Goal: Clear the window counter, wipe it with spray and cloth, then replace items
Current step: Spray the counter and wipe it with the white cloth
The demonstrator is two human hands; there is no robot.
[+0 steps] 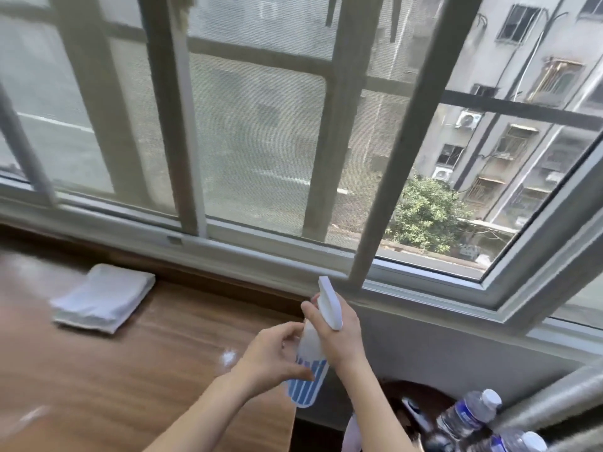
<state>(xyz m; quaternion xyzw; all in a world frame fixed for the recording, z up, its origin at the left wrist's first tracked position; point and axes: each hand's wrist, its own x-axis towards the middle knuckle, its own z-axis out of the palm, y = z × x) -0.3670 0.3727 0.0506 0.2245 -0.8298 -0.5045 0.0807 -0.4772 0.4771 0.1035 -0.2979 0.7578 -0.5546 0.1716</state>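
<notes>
The spray bottle (310,357) is held in the air above the right end of the wooden counter (137,370), near the counter's edge and just below the window sill. The bottle is tilted, with its white trigger head (329,303) uppermost and pointing toward the window (261,141). Its lower body carries blue vertical stripes; the upper body is translucent white.

Right hand (339,337): wrapped round the neck of the bottle, directly under the trigger head. The fingers are curled about the neck. One fingertip shows at the far side of the head. Whether a finger rests on the trigger cannot be told.

Left hand (277,353): positioned against the left side of the bottle body. The fingers are bent and slightly spread. The thumb lies across the striped lower part of the bottle and touches it. The other fingertips are close to the upper body; contact there is unclear.

A folded white cloth (102,298) lies flat on the counter, well to the left of the hands and near the back edge by the window frame. A small white patch (228,357) sits on the wood just left of the left hand.

At lower right, below counter level, stand clear water bottles (470,415) with white caps and blue labels, beside a grey pipe (554,402).
</notes>
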